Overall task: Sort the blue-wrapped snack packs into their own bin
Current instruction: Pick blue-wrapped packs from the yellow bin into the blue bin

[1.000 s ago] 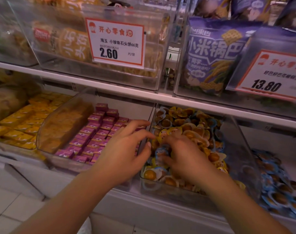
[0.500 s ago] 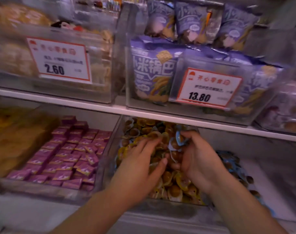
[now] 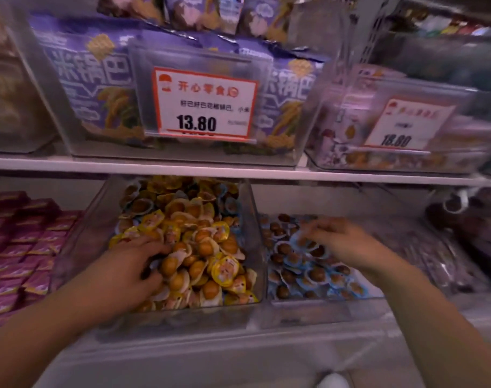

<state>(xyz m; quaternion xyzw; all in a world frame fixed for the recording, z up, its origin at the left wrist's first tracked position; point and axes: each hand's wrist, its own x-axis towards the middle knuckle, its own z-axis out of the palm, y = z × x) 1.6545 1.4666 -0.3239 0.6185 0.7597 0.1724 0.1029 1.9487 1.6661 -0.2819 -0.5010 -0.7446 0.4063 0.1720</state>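
Note:
A clear bin (image 3: pixel 79 242) in the middle holds a heap of yellow-wrapped snack packs (image 3: pixel 224 271); a few blue-wrapped packs (image 3: pixel 234 208) show along its far right side. To its right, a lower clear bin (image 3: pixel 322 303) holds blue-wrapped packs (image 3: pixel 308 278). My left hand (image 3: pixel 132 264) rests on the yellow heap, its fingertips tucked among the packs. My right hand (image 3: pixel 345 242) hovers over the blue bin with blurred fingers pointing left, touching a blue pack (image 3: pixel 298 238); whether it holds the pack is unclear.
Pink-purple boxed snacks (image 3: pixel 20 247) fill the bin at left. A white shelf edge (image 3: pixel 238 169) runs just above the bins, carrying clear bins of purple bags with price tags (image 3: pixel 203 106). Dark packets (image 3: pixel 462 247) lie at right.
The view swung right. My right hand left the yellow bin, where it gripped blue packs, and moved over the blue bin. My left hand stayed on the yellow heap.

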